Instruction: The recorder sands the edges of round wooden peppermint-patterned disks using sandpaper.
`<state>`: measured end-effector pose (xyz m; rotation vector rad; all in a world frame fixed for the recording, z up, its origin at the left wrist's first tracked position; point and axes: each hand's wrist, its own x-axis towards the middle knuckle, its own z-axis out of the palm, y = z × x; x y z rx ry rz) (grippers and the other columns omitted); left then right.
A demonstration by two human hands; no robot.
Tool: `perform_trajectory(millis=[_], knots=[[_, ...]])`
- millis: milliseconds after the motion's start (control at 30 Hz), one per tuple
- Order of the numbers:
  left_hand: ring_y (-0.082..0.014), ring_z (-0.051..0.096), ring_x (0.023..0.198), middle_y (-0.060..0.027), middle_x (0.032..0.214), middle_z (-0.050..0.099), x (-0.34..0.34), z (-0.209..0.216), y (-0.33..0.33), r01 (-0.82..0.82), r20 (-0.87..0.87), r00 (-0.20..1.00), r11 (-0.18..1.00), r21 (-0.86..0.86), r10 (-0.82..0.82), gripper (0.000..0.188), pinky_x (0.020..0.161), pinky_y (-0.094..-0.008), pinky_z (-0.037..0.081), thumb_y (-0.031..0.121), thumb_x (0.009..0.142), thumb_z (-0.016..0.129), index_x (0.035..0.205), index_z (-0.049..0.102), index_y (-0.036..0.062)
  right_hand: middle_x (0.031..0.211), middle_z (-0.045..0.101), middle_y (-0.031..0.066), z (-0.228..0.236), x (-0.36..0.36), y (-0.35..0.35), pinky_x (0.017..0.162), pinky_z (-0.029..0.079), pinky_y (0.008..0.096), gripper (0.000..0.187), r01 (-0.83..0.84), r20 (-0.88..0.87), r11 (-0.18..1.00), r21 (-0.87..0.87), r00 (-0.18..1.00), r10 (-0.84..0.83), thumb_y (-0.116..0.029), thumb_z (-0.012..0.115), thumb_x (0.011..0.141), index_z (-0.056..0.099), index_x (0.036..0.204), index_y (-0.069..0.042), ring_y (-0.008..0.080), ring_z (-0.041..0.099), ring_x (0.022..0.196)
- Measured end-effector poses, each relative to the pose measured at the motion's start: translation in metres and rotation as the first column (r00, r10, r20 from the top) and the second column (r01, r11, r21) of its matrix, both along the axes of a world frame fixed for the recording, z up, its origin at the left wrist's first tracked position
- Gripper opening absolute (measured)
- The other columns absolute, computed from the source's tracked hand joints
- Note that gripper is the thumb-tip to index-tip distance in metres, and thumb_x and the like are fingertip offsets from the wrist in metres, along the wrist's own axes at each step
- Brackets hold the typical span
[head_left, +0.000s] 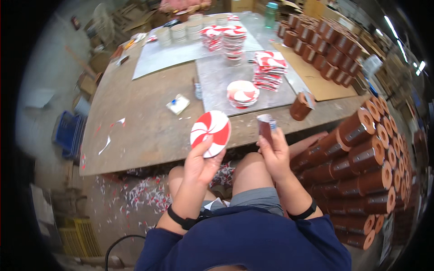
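My left hand (pixel 199 163) is closed on a round disc (pixel 218 128) with a red and white swirl, thumb across its face, tilted up over the table's near edge. To the right, my right hand (pixel 275 156) pinches a small folded brown sheet (pixel 265 127) with a paler patch at its top; what it is made of I cannot tell. The two hands are apart, and the sheet does not touch the disc. Just beyond them, a low pile of similar round discs (pixel 243 92) lies on a grey board (pixel 212 77). Behind it stands a stack of squarish swirl-printed pieces (pixel 270 67).
Taller swirl stacks (pixel 234 43) and pale round stacks (pixel 178 34) stand farther back. A brown cylinder (pixel 300 108) is on the table's right edge. Many brown rolls (pixel 361 153) are piled close on my right. Paper scraps (pixel 144 194) litter the floor; a white pad (pixel 178 104) lies left.
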<state>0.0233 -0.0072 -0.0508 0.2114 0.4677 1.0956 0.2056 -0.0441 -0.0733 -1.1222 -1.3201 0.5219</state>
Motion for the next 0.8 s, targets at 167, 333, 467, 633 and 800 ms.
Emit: perform_trajectory(millis=[167, 333, 467, 633, 800], knots=[[-0.0206, 0.059, 0.085, -0.0119, 0.101, 0.056, -0.005, 0.003, -0.004, 0.034, 0.106, 0.994, 0.999, -0.015, -0.033, 0.033, 0.063, -0.0302, 0.055, 0.003, 0.078, 0.051, 0.11, 0.043, 0.003, 0.097, 0.046, 0.0139, 0.051, -0.026, 0.003, 0.07, 0.043, 0.0274, 0.031, -0.03, 0.203, 0.975, 0.218, 0.979, -0.016, 0.005, 0.051, 0.073, 0.056, 0.103, -0.003, 0.0223, 0.053, 0.082], [-0.0209, 0.058, 0.086, -0.0133, 0.101, 0.055, -0.005, 0.001, -0.004, 0.088, 0.181, 0.98, 0.996, 0.007, -0.088, 0.032, 0.064, -0.0296, 0.055, 0.003, 0.078, 0.051, 0.11, 0.043, 0.0008, 0.096, 0.046, 0.0145, 0.047, -0.034, -0.002, 0.07, 0.044, 0.03, 0.042, -0.133, 0.528, 0.956, 0.263, 0.849, -0.027, 0.008, 0.054, 0.063, 0.059, 0.101, -0.009, 0.0266, 0.052, 0.081], [-0.0211, 0.058, 0.086, -0.0135, 0.101, 0.055, -0.011, 0.002, -0.006, 0.093, 0.081, 0.992, 0.994, 0.056, -0.097, 0.035, 0.063, -0.0297, 0.054, 0.002, 0.078, 0.051, 0.111, 0.042, -0.0007, 0.099, 0.045, 0.0154, 0.015, -0.018, -0.002, 0.071, 0.042, 0.0277, 0.034, -0.022, 0.42, 0.995, 0.097, 0.907, -0.021, 0.008, 0.051, 0.07, 0.058, 0.1, -0.005, 0.024, 0.052, 0.082], [-0.0213, 0.058, 0.086, -0.0132, 0.101, 0.055, -0.007, 0.008, -0.011, 0.082, -0.073, 0.995, 0.99, 0.113, -0.074, 0.037, 0.065, -0.0313, 0.053, 0.002, 0.076, 0.052, 0.112, 0.041, -0.0009, 0.094, 0.047, 0.0156, 0.052, -0.029, -0.006, 0.067, 0.044, 0.032, 0.035, -0.109, 0.499, 0.93, 0.35, 0.862, -0.087, 0.007, 0.055, 0.06, 0.06, 0.092, -0.007, 0.0285, 0.052, 0.077], [-0.0218, 0.058, 0.088, -0.014, 0.102, 0.054, -0.017, 0.01, -0.007, 0.103, -0.109, 0.99, 0.985, 0.139, -0.089, 0.037, 0.068, -0.0338, 0.052, 0.001, 0.075, 0.053, 0.111, 0.042, -0.0012, 0.096, 0.045, 0.0151, 0.002, -0.007, 0.003, 0.07, 0.042, 0.0297, 0.033, -0.022, 0.568, 0.989, 0.149, 0.82, -0.068, 0.008, 0.054, 0.066, 0.058, 0.097, -0.003, 0.0267, 0.051, 0.079]])
